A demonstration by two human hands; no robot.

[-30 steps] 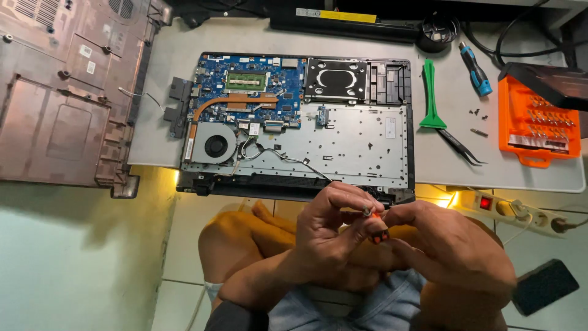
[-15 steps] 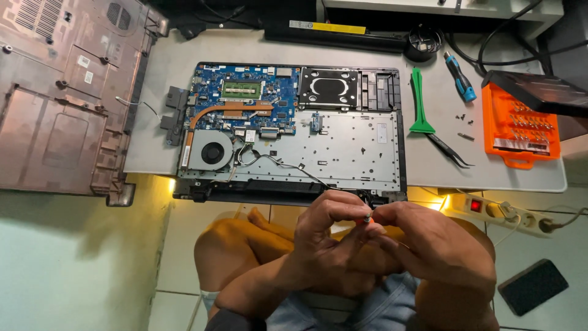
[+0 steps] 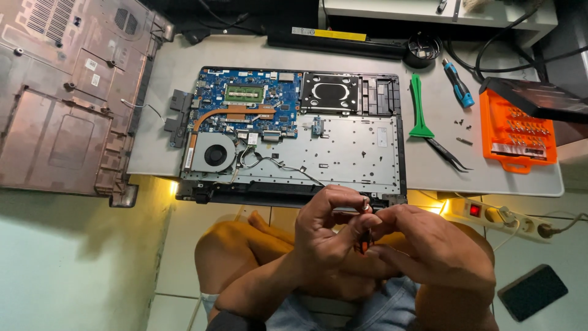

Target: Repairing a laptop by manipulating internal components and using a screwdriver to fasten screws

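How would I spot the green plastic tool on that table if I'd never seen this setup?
Start at the opened laptop in the middle of the grey table. Just past its right edge, before the orange screwdriver bit case, lies the green pry tool. It is the only green thing there, flat with a wide spade end, and dark tweezers lie at that end.

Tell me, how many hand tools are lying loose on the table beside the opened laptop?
3: a green pry tool right of the laptop, black tweezers just below it, and a blue-handled screwdriver further right. More may hide under the dark lid over the orange bit case.
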